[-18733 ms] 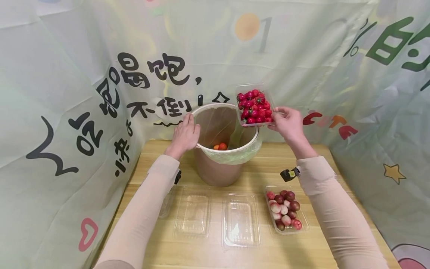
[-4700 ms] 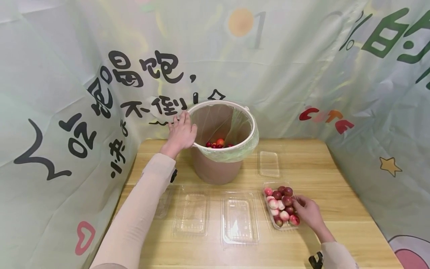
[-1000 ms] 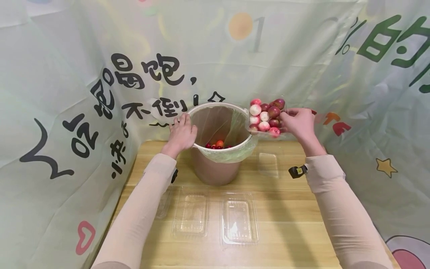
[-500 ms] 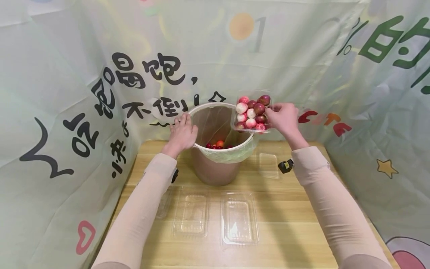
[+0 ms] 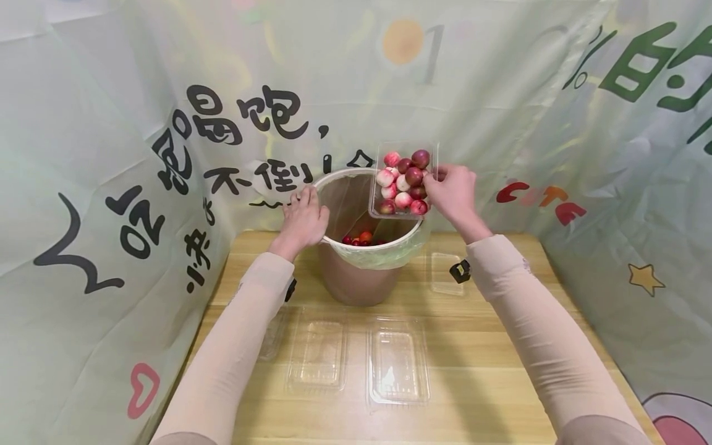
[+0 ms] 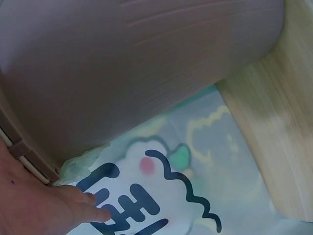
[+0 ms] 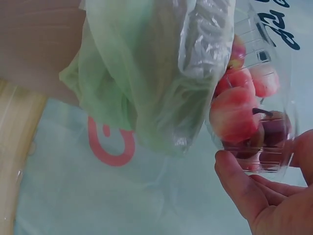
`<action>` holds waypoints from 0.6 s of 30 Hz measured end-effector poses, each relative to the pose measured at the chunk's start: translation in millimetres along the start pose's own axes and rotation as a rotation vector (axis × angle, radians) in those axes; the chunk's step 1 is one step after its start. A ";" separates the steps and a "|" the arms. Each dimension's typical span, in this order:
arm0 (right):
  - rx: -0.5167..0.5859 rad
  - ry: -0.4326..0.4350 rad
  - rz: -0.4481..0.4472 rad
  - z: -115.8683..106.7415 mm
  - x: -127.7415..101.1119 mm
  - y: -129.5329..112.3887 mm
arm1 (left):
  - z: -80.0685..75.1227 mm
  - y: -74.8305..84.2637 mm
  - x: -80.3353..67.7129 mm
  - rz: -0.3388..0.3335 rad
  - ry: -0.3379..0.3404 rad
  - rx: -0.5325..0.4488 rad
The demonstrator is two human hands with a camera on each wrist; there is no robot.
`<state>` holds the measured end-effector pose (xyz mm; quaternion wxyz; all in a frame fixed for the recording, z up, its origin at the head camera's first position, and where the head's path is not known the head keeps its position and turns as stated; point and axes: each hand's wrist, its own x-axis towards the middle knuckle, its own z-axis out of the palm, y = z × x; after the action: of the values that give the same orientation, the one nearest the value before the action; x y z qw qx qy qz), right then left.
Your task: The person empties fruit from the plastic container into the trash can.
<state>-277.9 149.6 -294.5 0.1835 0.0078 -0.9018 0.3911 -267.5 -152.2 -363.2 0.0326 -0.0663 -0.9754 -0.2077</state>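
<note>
Wooden table, printed curtain behind. Right hand is pinching flimsy clear tray of loose, rolling fruit by its rim, tilting over bin; left hand, fingers together, is bracing the bin's edge.

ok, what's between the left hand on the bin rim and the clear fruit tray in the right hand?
Head view: only the open mouth of the lined brown bin; left hand, clear tray of red and pink fruit, right hand.

Staged recording booth, not a lived-in room. Pale green printed fabric backdrop hangs on three sides, creased, with black Chinese characters, cartoon hearts and stars. It closes in a small light wooden desk. On the desk: brown plastic bin with a green bag liner and empty clear plastic punnets in a row.
</note>
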 end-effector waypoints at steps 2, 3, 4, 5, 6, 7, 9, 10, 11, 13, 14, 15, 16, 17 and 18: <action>-0.002 0.008 -0.015 3.4 0.4 -2.6 | 0.1 0.2 0.2 -0.002 0.000 0.002; -0.005 0.011 -0.022 5.2 0.6 -3.8 | 0.2 0.0 0.2 -0.003 0.000 0.001; -0.007 0.014 -0.027 7.3 0.8 -4.7 | 0.2 0.1 0.2 -0.005 0.000 -0.001; -0.011 0.017 -0.038 9.5 1.0 -5.3 | 0.2 0.1 0.3 -0.006 -0.001 -0.002; -0.009 0.018 -0.044 11.4 0.8 -6.0 | 0.1 0.2 0.1 -0.006 -0.001 -0.002; -0.007 0.018 -0.049 13.7 0.8 -6.3 | 0.3 0.1 0.3 -0.006 -0.003 -0.001; -0.002 0.016 -0.061 18.4 0.7 -6.2 | 0.3 -0.1 0.5 -0.007 -0.005 0.003; 0.000 0.014 -0.068 20.7 0.4 -6.1 | 0.6 -0.4 0.6 -0.008 -0.004 0.004; 0.002 0.015 -0.076 22.7 0.0 -6.0 | 0.6 -0.6 0.6 -0.008 -0.003 0.006; 0.011 0.013 -0.081 26.6 -1.0 -5.7 | 0.8 -1.0 0.8 -0.009 -0.002 0.006; 0.010 0.016 -0.086 28.1 -1.4 -5.4 | 0.8 -1.2 0.9 -0.008 -0.001 0.004; 0.010 0.018 -0.087 29.4 -1.9 -5.3 | 1.1 -1.3 1.0 -0.007 0.001 0.002; 0.013 0.018 -0.086 30.4 -2.4 -5.4 | 1.2 -1.4 1.3 -0.006 0.000 0.000; 0.015 0.020 -0.086 31.1 -2.6 -5.6 | 1.1 -1.3 1.4 -0.005 -0.001 -0.002; 0.015 0.022 -0.087 31.8 -2.8 -5.9 | 1.2 -1.3 1.6 -0.004 -0.002 -0.003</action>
<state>-284.7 122.6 -311.2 0.2100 0.0442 -0.8956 0.3897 -269.3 -152.7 -364.6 0.0311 -0.0648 -0.9752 -0.2092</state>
